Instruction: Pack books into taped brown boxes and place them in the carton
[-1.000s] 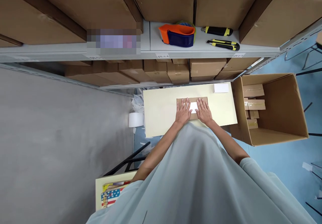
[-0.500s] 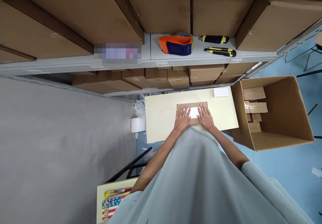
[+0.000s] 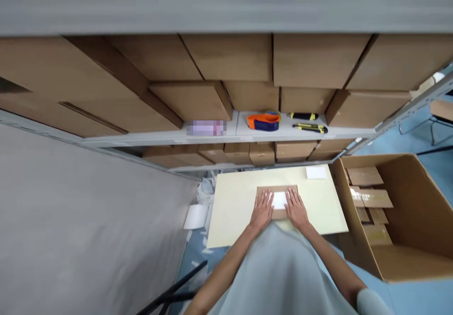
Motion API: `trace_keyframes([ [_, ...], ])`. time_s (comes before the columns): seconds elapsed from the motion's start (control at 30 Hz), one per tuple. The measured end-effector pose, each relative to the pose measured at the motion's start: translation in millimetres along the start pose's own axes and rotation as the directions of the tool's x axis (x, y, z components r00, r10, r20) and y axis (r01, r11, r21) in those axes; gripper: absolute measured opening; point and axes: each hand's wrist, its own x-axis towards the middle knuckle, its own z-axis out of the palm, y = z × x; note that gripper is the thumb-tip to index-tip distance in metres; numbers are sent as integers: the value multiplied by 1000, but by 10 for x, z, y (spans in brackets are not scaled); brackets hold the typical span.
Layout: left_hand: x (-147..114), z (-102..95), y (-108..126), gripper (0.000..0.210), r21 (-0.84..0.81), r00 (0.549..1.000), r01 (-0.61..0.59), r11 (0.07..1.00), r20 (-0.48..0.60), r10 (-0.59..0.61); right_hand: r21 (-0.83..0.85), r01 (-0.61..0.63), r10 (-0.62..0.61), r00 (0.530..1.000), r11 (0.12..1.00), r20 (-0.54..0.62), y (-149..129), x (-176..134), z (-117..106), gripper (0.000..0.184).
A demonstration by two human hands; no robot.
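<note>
A small flat cardboard box [image 3: 279, 215] lies on the pale yellow table [image 3: 233, 211], a white label [image 3: 279, 200] on its top. My left hand [image 3: 262, 209] rests flat on the box's left part, fingers spread at the label's left edge. On the opposite side, my right hand [image 3: 296, 208] lies with fingers stretched out over the label's right edge. Neither hand grips anything. Toward the table's back right is a stack of white labels or paper [image 3: 316, 172].
Beside the table at right stands a large open carton [image 3: 417, 211] holding several small boxes [image 3: 375, 198]. The shelf [image 3: 240, 125] behind carries an orange and blue tape dispenser [image 3: 264, 122], two utility knives [image 3: 310, 128] and brown cartons [image 3: 307, 60]. A white roll [image 3: 196, 217] is left of the table.
The camera view has tilted upward, so the table and shelf appear lower and an upper shelf beam shows. Both hands stay flat on the box.
</note>
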Motion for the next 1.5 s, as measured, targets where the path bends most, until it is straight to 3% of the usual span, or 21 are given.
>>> trace_keyframes([
  [0.1, 127, -112, -126, 65, 51, 996, -10, 999, -85, 14, -17, 5, -8, 988, 1000, -155, 67, 193, -22, 67],
  [0.2, 417, -413, -297, 66, 115, 972, 0, 993, -234, 28, -75, 59, -78, 955, 995, -285, 78, 606, -237, 70],
  [0.37, 1106, -1197, -532, 67, 211, 874, 2, 977, -476, 101, -188, 139, -209, 878, 972, -430, -113, 1590, -912, 74],
  [0.47, 1493, -1713, -546, 68, 240, 817, -4, 971, -559, 142, -212, 176, -259, 840, 961, -477, -340, 2191, -1381, 69],
  [0.57, 1791, -2154, -470, 69, 237, 784, -2, 971, -603, 149, -225, 226, -305, 848, 948, -433, -629, 2695, -1839, 62],
  [0.63, 1934, -2361, -403, 70, 221, 767, 16, 975, -629, 130, -237, 216, -287, 899, 947, -330, -817, 2953, -2093, 59],
  [0.73, 2066, -2519, -334, 70, 193, 764, 47, 980, -639, 90, -263, 153, -199, 967, 953, -157, -1007, 3215, -2318, 52],
  [0.93, 2046, -2513, -322, 78, 140, 796, 75, 987, -604, 25, -270, 97, -125, 988, 958, -87, -1023, 3380, -2333, 39],
  [1.1, 1774, -2391, -250, 75, 16, 812, 2, 1000, -584, 8, -277, 116, -159, 978, 954, -137, -968, 3182, -2277, 43],
  [1.2, 1459, -2204, -119, 66, -121, 751, -80, 989, -659, -20, -272, 131, -187, 963, 953, -193, -904, 2820, -2083, 46],
  [1.33, 920, -1879, 195, 48, -371, 632, -157, 915, -750, -196, -225, 224, -291, 895, 948, -338, -760, 2096, -1619, 38],
  [1.4, 672, -1716, 358, 40, -469, 620, -180, 865, -737, -270, -178, 218, -270, 890, 960, -368, -704, 1709, -1395, 35],
  [1.5, 409, -1460, 514, 33, -619, 658, -149, 771, -644, -390, -104, 123, -152, 925, 987, -349, -673, 1187, -1167, 28],
])
